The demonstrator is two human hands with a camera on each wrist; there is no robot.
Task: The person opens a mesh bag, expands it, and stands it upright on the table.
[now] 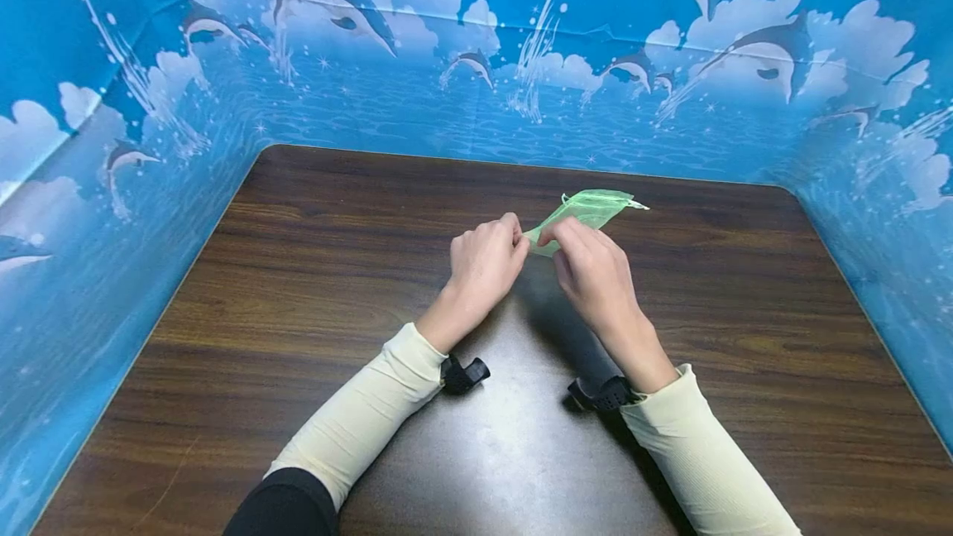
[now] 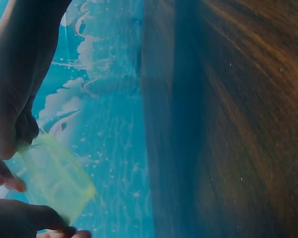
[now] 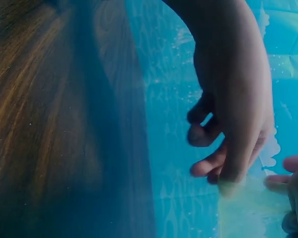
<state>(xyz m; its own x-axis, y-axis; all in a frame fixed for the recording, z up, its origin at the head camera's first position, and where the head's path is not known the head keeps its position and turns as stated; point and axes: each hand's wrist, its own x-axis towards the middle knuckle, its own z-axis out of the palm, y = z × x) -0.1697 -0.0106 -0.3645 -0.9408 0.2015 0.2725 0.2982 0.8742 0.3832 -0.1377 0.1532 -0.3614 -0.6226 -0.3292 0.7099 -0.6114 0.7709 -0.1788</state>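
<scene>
Head view: a small, sheer green mesh pouch (image 1: 588, 212) with a drawstring at its far end is held just above the dark wood-grain desk (image 1: 298, 288). Its near edge is pinched by the curled fingers of the left hand (image 1: 484, 259) and the right hand (image 1: 591, 271).

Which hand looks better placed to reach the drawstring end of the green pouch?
Probably the right hand: the green pouch runs past it toward the far right, while the left hand pinches the opposite near corner.
</scene>
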